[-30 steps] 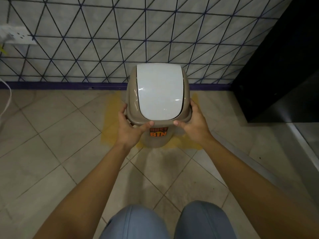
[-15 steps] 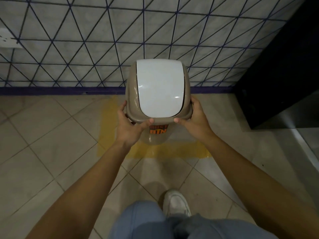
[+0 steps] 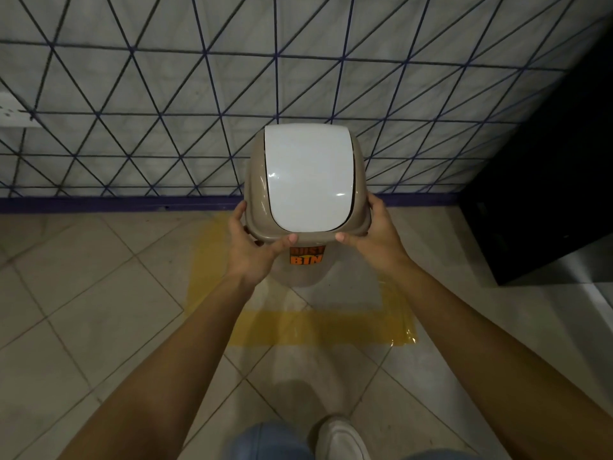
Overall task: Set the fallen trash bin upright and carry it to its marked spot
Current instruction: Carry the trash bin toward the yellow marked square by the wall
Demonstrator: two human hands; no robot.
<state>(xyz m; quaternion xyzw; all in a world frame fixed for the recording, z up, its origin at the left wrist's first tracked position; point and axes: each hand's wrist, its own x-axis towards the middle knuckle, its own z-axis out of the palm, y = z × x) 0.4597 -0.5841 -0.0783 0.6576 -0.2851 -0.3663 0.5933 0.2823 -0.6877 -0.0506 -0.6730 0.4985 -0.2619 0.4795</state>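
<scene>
A tan trash bin with a white swing lid and an orange "DUST BIN" sticker stands upright in front of me. My left hand grips the left side of its rim. On the rim's right side, my right hand holds it. The bin is over a square of yellow tape on the floor, close to the wall; its base is hidden, so I cannot tell whether it touches the floor.
A tiled wall with a purple skirting runs just behind the bin. A black cabinet stands at the right. A white socket plate is on the wall at far left. My shoe is on the beige floor tiles below.
I have stepped closer to the wall with the bin in both hands. The yellow tape square has come further into view below the bin. A foot has come forward.
</scene>
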